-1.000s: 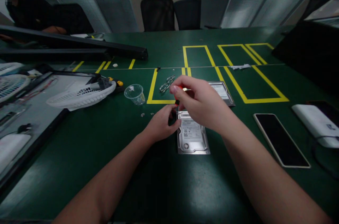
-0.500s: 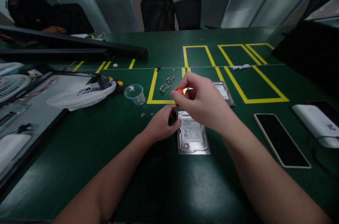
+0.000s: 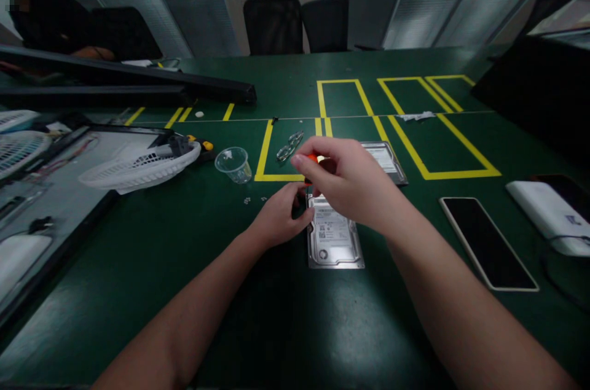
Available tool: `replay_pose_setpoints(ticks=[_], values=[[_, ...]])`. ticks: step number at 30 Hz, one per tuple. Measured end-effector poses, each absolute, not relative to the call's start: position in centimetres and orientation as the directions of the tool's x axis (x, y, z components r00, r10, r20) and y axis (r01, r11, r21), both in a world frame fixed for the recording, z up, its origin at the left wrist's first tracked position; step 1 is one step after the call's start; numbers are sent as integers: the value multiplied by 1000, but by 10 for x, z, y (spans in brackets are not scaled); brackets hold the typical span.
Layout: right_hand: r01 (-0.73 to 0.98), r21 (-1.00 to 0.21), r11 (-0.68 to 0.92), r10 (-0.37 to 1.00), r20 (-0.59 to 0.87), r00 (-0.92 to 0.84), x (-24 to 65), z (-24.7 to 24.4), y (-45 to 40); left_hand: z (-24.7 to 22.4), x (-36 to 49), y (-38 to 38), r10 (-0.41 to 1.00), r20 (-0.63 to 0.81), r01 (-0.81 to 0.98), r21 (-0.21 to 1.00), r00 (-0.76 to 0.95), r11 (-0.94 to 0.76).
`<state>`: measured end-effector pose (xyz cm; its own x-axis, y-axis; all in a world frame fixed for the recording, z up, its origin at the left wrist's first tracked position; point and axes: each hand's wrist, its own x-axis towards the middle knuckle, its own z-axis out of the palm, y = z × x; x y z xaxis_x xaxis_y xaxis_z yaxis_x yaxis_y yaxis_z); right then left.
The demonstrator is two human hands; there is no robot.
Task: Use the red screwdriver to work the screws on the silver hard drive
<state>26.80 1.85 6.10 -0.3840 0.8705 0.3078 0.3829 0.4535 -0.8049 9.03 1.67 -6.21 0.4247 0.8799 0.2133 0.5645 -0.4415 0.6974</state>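
A silver hard drive (image 3: 334, 239) with a white label lies flat on the green table. My left hand (image 3: 282, 216) grips its upper left edge, the thumb resting on top and the fingers curled at the far corner. In my closed right hand (image 3: 348, 181) is a screwdriver with an orange handle (image 3: 312, 159). It stands roughly upright, its dark shaft pointing down at the drive's upper left corner. My fingers cover most of the handle, and the tip is hidden. Another hard drive (image 3: 385, 159) lies behind my right hand, partly covered by it.
Left of the hands are a clear plastic cup (image 3: 233, 164) and several tiny screws (image 3: 247, 200). Glasses (image 3: 290, 145) lie behind. A phone (image 3: 488, 242) and a white power bank (image 3: 550, 218) are right. A white racket-like frame (image 3: 142, 169) lies left; another person (image 3: 59, 21) sits beyond.
My right hand has turned slightly around the screwdriver, its knuckles now a little lower. The left hand and the hard drive keep their places.
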Motion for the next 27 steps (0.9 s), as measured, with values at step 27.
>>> replay_pose_setpoints(ticks=[27], values=[[374,-783,497,854,363,-374,269,59,18,-66,89,18,879,209,557,705,429,-439]])
